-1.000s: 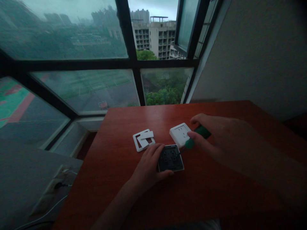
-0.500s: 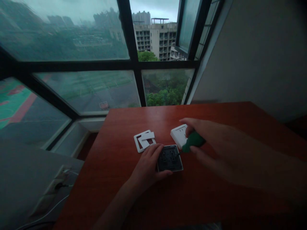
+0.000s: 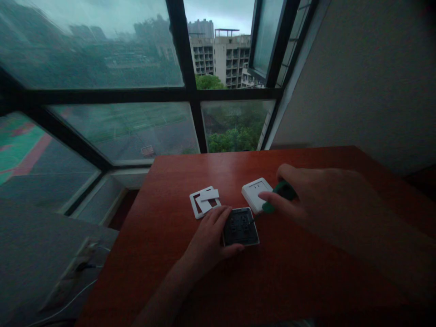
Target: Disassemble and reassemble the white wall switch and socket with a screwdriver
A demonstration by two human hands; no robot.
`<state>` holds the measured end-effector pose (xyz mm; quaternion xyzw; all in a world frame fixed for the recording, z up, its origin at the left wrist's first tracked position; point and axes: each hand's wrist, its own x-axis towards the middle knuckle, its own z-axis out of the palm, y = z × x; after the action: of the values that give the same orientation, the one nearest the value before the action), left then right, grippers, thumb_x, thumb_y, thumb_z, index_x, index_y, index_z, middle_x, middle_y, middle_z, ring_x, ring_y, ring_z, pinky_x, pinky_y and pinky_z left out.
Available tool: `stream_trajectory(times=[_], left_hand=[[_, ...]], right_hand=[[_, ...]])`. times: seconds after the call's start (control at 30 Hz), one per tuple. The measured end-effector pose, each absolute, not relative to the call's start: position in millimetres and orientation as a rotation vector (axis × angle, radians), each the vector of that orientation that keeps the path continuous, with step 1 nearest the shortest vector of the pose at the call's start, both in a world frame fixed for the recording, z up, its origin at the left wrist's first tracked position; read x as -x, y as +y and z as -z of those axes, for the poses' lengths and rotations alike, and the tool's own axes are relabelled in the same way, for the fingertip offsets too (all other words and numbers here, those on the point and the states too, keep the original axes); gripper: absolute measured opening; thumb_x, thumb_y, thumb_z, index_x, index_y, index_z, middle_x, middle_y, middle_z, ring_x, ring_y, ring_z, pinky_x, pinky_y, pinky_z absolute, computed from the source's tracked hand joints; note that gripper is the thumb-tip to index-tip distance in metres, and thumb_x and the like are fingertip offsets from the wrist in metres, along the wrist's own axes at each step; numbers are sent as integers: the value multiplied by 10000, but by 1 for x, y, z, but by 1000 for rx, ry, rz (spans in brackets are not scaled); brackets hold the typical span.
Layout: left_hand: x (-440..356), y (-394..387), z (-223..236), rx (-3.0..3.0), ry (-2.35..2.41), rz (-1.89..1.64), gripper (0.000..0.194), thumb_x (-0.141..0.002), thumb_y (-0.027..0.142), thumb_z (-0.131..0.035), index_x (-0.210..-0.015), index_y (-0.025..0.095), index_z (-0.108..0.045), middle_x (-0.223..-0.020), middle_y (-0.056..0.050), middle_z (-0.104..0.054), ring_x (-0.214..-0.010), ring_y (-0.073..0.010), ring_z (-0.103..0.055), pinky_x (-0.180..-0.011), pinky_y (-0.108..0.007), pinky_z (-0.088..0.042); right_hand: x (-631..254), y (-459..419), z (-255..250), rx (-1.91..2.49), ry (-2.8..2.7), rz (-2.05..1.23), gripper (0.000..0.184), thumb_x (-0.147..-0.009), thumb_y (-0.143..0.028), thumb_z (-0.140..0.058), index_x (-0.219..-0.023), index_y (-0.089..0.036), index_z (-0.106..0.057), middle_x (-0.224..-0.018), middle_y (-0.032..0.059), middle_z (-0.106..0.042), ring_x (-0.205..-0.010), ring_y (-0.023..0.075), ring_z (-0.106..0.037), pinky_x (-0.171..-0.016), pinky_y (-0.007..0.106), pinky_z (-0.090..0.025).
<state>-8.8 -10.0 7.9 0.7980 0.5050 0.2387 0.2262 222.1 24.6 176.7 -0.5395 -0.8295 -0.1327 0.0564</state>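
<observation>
A square wall socket point(image 3: 238, 229) lies with its dark back facing up and its pale rim showing. My left hand point(image 3: 218, 231) grips it from the left, fingers along the far edge and thumb at the near edge. In my right hand point(image 3: 293, 195) is a screwdriver with a green handle point(image 3: 270, 207). Its thin shaft slants down to the left, and the tip reaches the right part of the socket's back. Whether the tip sits in a screw is too small to tell.
Just behind lies a second white socket point(image 3: 254, 193), face up. White frame pieces point(image 3: 195, 206) are stacked loosely left of it. All rest on the reddish wooden table point(image 3: 177, 177). Windows rise past its far edge, with a wall point(image 3: 368, 81) to the right.
My right hand has turned about the screwdriver handle and its fingers have shifted their grip. The handle leans more to the right. My left hand and the socket stay nearly still.
</observation>
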Motion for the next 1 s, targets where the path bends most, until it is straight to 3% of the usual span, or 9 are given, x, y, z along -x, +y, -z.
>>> stream_trajectory(times=[0.07, 0.17, 0.27, 0.5, 0.6, 0.67, 0.8, 0.9, 1.0], left_hand=[[9, -10, -8, -2201, 1390, -663, 895, -653, 371, -837, -1404, 221, -373, -1402, -142, -459, -1293, -330, -437, -1080, -514, -383], [10, -11, -7, -2209, 1379, -671, 883, -670, 376, -827, -1406, 224, -364, -1408, -143, -448, -1297, -327, -430, -1084, -513, -378], [10, -10, -4, -2218, 1370, -670, 887, -676, 388, -823, -1410, 222, -352, -1408, -150, -441, -1296, -329, -429, -1081, -519, -378], [10, -9, -3, -2223, 1367, -674, 902, -671, 363, -829, -1416, 221, -341, -1419, -150, -430, -1313, -331, -412, -1091, -526, -365], [10, -10, -5, -2218, 1370, -675, 905, -670, 381, -828, -1418, 227, -343, -1415, -147, -436, -1306, -330, -420, -1087, -522, -372], [9, -11, -6, -2209, 1373, -680, 898, -671, 387, -827, -1416, 232, -349, -1413, -142, -440, -1302, -328, -426, -1085, -518, -378], [9, -11, -7, -2200, 1373, -685, 889, -670, 369, -829, -1412, 233, -358, -1409, -138, -446, -1302, -327, -429, -1082, -518, -382], [10, -10, -6, -2209, 1358, -696, 883, -677, 383, -822, -1413, 237, -355, -1404, -139, -450, -1295, -331, -437, -1076, -523, -386], [10, -10, -4, -2217, 1348, -716, 887, -675, 407, -819, -1414, 245, -357, -1399, -140, -455, -1284, -336, -447, -1072, -525, -388]], right_hand=[[-222, 27, -177, 1627, -2551, 426, 361, -908, -534, -414, -763, -235, -557, -616, 40, -627, -532, 257, -612, -443, 315, -274], [-225, 28, -178, 1332, -2645, 119, 147, -908, -332, -466, -935, -245, -581, -873, 28, -690, -778, 231, -660, -584, 329, -410], [-227, 23, -179, 1129, -2662, -196, 419, -809, -182, -547, -1217, -257, -486, -1185, 21, -635, -1029, 195, -617, -780, 315, -449], [-215, 19, -180, 1518, -2577, 297, 269, -885, -489, -487, -768, -248, -513, -650, 8, -624, -541, 232, -587, -466, 317, -253], [-217, 19, -183, 1305, -2660, 155, 55, -857, -289, -510, -888, -252, -537, -825, 6, -659, -680, 211, -621, -516, 313, -302], [-218, 18, -183, 1236, -2671, 87, 229, -796, -222, -546, -1022, -253, -526, -979, 15, -652, -780, 207, -626, -541, 307, -327], [-216, 20, -179, 1386, -2607, 211, 137, -865, -363, -522, -914, -235, -531, -844, 16, -625, -661, 215, -598, -496, 314, -294], [-214, 20, -178, 1320, -2634, 25, 101, -911, -277, -444, -919, -233, -535, -861, 16, -619, -682, 194, -599, -548, 321, -361], [-215, 13, -182, 1134, -2660, -233, 372, -789, -149, -512, -1145, -253, -493, -1114, 26, -621, -915, 190, -615, -669, 309, -420]])
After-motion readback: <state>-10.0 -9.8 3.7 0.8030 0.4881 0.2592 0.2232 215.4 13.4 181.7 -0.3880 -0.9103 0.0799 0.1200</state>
